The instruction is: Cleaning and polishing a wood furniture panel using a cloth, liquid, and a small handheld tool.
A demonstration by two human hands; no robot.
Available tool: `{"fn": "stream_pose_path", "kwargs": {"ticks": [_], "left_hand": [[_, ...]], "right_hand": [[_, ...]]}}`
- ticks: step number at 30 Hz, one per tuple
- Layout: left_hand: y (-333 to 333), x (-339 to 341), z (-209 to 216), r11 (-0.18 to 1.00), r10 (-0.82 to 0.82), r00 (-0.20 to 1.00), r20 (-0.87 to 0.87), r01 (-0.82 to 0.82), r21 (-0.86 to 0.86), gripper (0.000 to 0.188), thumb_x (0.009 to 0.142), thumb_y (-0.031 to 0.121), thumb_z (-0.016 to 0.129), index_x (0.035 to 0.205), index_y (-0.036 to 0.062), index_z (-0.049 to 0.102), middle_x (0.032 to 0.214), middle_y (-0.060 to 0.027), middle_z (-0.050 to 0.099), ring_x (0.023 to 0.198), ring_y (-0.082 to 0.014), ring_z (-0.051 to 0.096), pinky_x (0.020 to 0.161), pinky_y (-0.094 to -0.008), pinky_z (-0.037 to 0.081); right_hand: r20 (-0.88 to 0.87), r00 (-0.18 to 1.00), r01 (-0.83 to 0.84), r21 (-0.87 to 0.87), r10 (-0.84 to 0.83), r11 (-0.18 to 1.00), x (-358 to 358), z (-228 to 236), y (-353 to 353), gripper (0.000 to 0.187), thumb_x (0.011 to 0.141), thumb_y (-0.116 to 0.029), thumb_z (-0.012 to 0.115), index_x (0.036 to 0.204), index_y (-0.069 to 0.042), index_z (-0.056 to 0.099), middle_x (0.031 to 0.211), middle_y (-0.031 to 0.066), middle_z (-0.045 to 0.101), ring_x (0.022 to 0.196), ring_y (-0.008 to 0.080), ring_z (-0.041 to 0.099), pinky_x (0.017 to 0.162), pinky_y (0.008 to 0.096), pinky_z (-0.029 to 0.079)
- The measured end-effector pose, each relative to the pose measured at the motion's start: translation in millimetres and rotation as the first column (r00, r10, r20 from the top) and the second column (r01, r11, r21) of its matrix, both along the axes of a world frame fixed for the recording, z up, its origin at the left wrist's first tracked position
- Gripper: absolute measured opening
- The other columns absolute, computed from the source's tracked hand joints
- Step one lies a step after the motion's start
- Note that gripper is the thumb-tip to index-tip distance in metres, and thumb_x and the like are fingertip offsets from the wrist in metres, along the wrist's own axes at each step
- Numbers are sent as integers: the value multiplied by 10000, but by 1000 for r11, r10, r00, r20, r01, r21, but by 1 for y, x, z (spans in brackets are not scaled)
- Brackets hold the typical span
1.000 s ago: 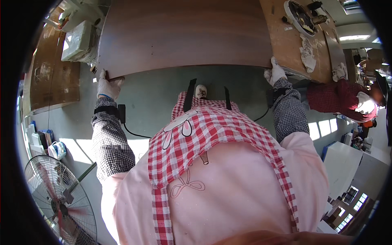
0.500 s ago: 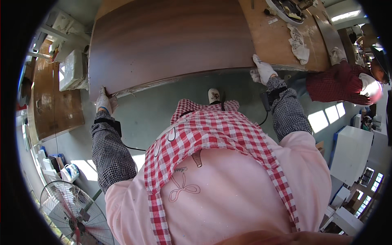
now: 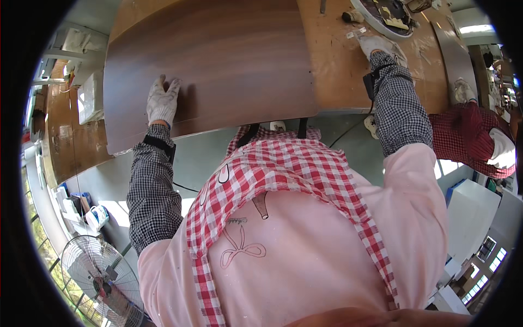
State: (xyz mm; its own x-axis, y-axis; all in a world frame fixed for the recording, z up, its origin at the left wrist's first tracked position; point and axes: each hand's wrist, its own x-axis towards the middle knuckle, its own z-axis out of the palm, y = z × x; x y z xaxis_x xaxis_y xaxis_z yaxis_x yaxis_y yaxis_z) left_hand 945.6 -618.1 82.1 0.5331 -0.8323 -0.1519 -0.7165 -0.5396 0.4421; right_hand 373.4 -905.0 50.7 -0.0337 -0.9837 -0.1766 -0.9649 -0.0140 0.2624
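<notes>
A large flat panel (image 3: 234,60) with a brown, wood-like surface lies on the work table in front of me. My left hand (image 3: 162,101), in a white glove, is over the panel's near left part with fingers apart, casting a shadow beside it. My right hand (image 3: 376,44), gloved too, is out on the table beyond the panel's right edge. It is closed on a crumpled white cloth (image 3: 401,55), part of which shows beside the wrist. My forearm and hand hide the rest of the cloth.
A round white-rimmed tray (image 3: 400,36) with dark and yellowish bits stands beyond my right hand, a small dark-ended object (image 3: 353,17) beside it. At the far right a co-worker's gloved hand (image 3: 464,90) is near another panel (image 3: 452,52). A fan (image 3: 103,283) stands lower left.
My left hand has left the panel's near left corner and moved inward over its surface. The right hand has gone from the near right corner out to the cloth. The view has shifted slightly.
</notes>
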Motion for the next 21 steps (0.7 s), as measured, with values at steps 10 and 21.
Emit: {"fn": "stream_pose_path", "kwargs": {"ticks": [10,21], "left_hand": [[2,-44,-12,994,6,865,502,-60,92,605,945,525,567,1386,114,522,1386,-116,525,1281,-345,462,1110,-442,358],[3,-36,-24,997,42,839,542,-66,26,576,923,538,595,1359,163,563,1390,-89,536,1281,-325,468,1107,-426,383]], "right_hand": [[149,988,-42,28,37,999,46,35,-17,452,948,-407,554,1186,-49,696,1268,220,635,1198,391,597,981,466,492],[347,921,-277,256,180,926,71,79,103,298,857,-283,629,1059,-65,627,1078,202,670,1032,375,637,885,445,494]]}}
